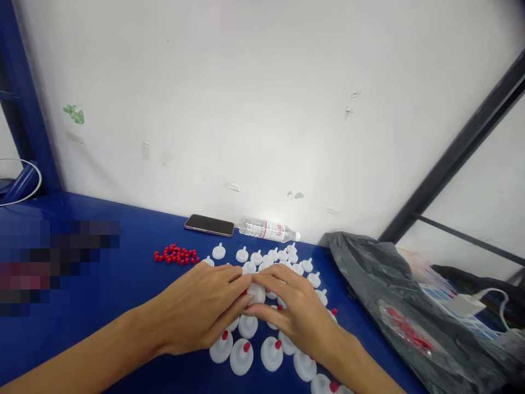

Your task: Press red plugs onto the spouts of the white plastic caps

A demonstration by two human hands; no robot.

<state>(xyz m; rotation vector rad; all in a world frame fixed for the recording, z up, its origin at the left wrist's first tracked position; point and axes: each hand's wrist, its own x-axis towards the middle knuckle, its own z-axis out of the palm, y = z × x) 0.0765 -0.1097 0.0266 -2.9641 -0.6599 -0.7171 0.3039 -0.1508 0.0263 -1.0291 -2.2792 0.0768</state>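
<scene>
Both hands meet over a group of white round lids with nozzles on the blue table. My right hand (289, 301) holds a white lid (257, 294) between thumb and fingers. At that lid's left side, my left hand (209, 298) pinches at a small red cap (245, 293), mostly hidden by the fingers. Nearer to me stand white lids with red caps on their nozzles, such as this lid (241, 357). Behind the hands, several white lids (219, 251) have bare nozzles. A pile of loose red caps (176, 254) lies to the left.
Against the wall, a black phone (209, 225) and a clear bottle (268, 229) lie on the blue table (135, 224). To the right are a dark plastic bag (361, 268), a clear packet of red pieces (410, 328) and a white adapter with a cable (461, 305).
</scene>
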